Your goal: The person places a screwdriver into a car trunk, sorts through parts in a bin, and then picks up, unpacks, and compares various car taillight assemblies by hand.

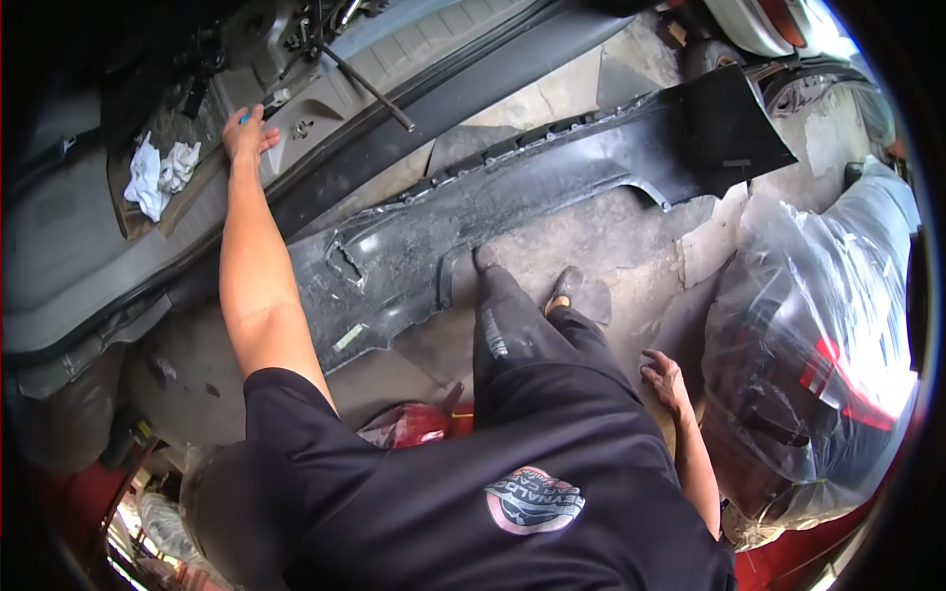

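Note:
My left hand (pixel 248 135) reaches into the rear of a vehicle, over its grey trim panel (pixel 315 113). Its fingers close around a small object with a blue part and a pale end (pixel 280 98); its kind cannot be made out. Crumpled white paper or cloth (pixel 158 175) lies left of this hand in the recessed compartment. A dark metal rod (pixel 370 89) slants across the trim to the right. My right hand (pixel 665 381) hangs low beside my body, fingers loosely bent and apart, with nothing visible in it.
A long black bumper cover (pixel 503 187) lies on the concrete floor between my feet and the vehicle. At right stands a bulky plastic-wrapped item (pixel 808 364) with red showing through. A red lamp-like part (pixel 412 426) sits on the floor left of my legs.

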Demonstrator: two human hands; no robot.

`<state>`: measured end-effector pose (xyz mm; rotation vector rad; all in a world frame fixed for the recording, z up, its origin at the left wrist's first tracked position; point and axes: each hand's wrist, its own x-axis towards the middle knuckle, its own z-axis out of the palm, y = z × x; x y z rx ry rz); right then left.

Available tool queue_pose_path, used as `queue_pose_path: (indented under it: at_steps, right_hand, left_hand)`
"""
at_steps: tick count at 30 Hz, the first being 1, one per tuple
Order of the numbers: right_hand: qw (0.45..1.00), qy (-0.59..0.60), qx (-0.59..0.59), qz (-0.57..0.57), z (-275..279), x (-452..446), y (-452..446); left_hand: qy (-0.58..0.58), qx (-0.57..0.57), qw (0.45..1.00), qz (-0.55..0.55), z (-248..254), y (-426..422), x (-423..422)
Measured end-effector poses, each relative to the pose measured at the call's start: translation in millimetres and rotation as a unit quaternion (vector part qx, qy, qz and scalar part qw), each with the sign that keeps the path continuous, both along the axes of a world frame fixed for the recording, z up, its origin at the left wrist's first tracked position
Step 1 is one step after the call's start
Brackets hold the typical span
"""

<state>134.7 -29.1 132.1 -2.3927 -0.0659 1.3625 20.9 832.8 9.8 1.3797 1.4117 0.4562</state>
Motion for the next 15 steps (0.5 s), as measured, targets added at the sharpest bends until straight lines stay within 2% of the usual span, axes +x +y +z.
queue_pose_path:
  at_steps: [4,7,9,11,13,14,15]
  right_hand:
    - [1.000,0.002,-0.008,-0.010,-14,4,-16]
    - [0.999,0.018,0.002,-0.028,-11,12,-6]
    - [1.000,0.004,0.011,0.002,-13,18,-3]
    - [0.999,-0.022,0.023,0.044,-15,25,5]
    - [0.998,0.006,0.018,0.057,-21,31,6]
    - [0.995,0.007,0.022,0.094,-25,35,7]
    - [0.991,0.006,0.027,0.131,-28,40,6]
  left_hand:
    - [-0.004,0.017,1.000,-0.003,13,-14,1]
    - [-0.107,0.112,0.988,0.021,6,-34,-6]
    - [-0.120,0.229,0.962,0.089,6,-70,-15]
    - [-0.108,0.265,0.946,0.153,14,-133,-21]
    - [-0.097,0.257,0.954,0.121,-1,-207,-27]
    - [-0.078,0.226,0.962,0.133,6,-263,-13]
    - [-0.124,0.147,0.978,0.079,-23,-304,-24]
